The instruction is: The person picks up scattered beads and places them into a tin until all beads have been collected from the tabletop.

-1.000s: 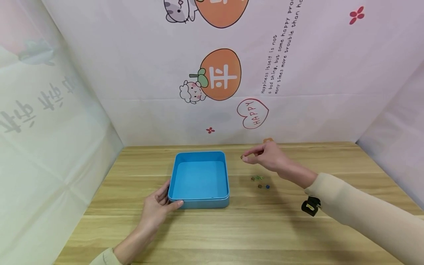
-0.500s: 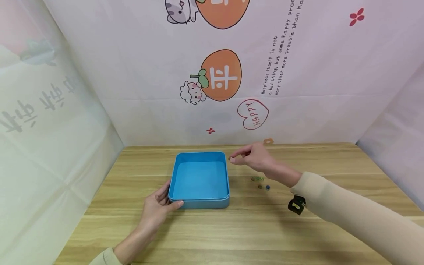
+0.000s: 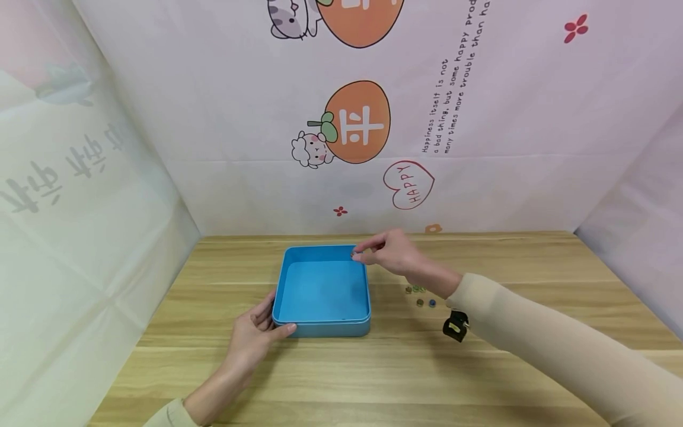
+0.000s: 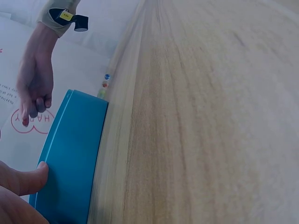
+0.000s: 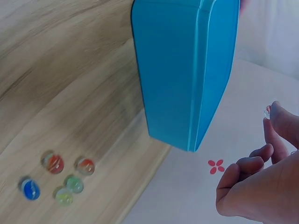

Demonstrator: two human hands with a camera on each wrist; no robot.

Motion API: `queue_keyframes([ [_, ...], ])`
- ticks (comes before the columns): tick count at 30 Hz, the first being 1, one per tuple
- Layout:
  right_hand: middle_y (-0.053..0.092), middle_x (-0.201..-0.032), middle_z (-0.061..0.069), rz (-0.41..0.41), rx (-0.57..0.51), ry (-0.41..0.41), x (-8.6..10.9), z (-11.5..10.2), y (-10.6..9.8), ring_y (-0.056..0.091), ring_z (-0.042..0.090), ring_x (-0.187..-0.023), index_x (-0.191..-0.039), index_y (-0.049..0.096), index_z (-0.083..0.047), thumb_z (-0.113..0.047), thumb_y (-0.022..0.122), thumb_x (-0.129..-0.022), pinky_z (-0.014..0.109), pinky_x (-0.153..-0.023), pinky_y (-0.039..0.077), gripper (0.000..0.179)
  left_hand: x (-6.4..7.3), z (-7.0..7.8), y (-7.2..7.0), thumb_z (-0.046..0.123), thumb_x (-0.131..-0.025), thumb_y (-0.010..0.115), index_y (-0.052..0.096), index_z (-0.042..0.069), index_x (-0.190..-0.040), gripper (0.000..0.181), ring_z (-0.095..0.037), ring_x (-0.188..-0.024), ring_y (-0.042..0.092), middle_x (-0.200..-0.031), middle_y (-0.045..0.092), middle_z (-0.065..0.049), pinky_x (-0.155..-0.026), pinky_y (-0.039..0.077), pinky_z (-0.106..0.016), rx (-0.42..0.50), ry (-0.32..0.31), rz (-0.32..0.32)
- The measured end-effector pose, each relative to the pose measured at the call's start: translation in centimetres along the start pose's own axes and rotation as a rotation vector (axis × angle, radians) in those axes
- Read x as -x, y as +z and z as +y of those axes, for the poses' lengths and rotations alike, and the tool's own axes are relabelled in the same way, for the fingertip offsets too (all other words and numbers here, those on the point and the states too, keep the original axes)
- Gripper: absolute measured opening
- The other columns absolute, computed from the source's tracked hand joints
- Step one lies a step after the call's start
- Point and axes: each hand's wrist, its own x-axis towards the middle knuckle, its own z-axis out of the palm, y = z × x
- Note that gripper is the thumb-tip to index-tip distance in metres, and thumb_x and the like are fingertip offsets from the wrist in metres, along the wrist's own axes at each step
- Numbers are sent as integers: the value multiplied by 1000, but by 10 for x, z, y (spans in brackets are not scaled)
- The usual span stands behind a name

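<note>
A square blue box (image 3: 323, 329) with an open top stands on the wooden table. My left hand (image 3: 251, 341) grips its near left corner, thumb on the front wall and fingers along the left side. In the left wrist view, that thumb presses on the box wall. My right hand (image 3: 392, 252) is over the box's far right corner. Between thumb and index finger it pinches a clear glass marble (image 5: 267, 111) with a reddish swirl. Its other fingers are curled in the right wrist view. The box floor in the head view shows no marbles.
Right of the box, several marbles lie on the table: a blue marble (image 5: 31, 189), two reddish ones, a green marble (image 5: 74, 184) and a yellow-green marble (image 5: 63, 196). A printed white cloth (image 3: 256, 196) hangs behind the table and at both sides.
My right hand has moved left with the pinched marble, from beside the box to above its far right corner. The left hand and the box have stayed put.
</note>
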Motion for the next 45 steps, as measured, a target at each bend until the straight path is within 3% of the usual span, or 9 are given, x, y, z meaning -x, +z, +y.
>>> queue_keyframes([
  [4, 57, -88, 7, -5, -14, 1, -4, -4, 9, 50, 27, -88, -107, 85, -11, -23, 83, -95, 34, -70, 38, 17, 0, 0, 0, 0, -88, 85, 36, -1, -162, 88, -40, -149, 37, -164, 35, -25, -112, 44, -43, -6, -2, 5],
  [10, 69, -105, 6, -13, -26, -13, -11, -9, 21, 52, 27, -95, -108, 85, -11, -23, 83, -95, 34, -73, 42, 17, 1, 0, 0, 0, -88, 85, 37, -1, -161, 88, -38, -149, 38, -163, 37, -24, -111, 44, -41, -4, -4, 9],
  [20, 70, -110, 4, -7, -56, -50, -21, -15, 40, 54, 28, -102, -108, 85, -11, -23, 84, -94, 38, -81, 44, 18, -1, 0, -1, 3, -89, 86, 36, -1, -162, 88, -40, -149, 37, -164, 35, -25, -112, 43, -42, -11, 4, 3],
  [38, 73, -107, 2, -4, -73, -54, -33, -6, 70, 56, 24, -96, -104, 85, -11, -20, 84, -94, 38, -79, 44, 14, 1, 2, 0, 2, -89, 85, 37, 0, -162, 87, -39, -150, 36, -165, 35, -24, -112, 44, -44, -11, -4, 4],
  [45, 70, -97, 5, 5, -54, -48, -36, -5, 81, 54, 25, -91, -103, 85, -10, -20, 83, -94, 36, -73, 40, 13, 0, 2, 0, 2, -91, 83, 36, 0, -162, 86, -39, -149, 37, -165, 35, -24, -111, 44, -44, -18, -12, 5],
])
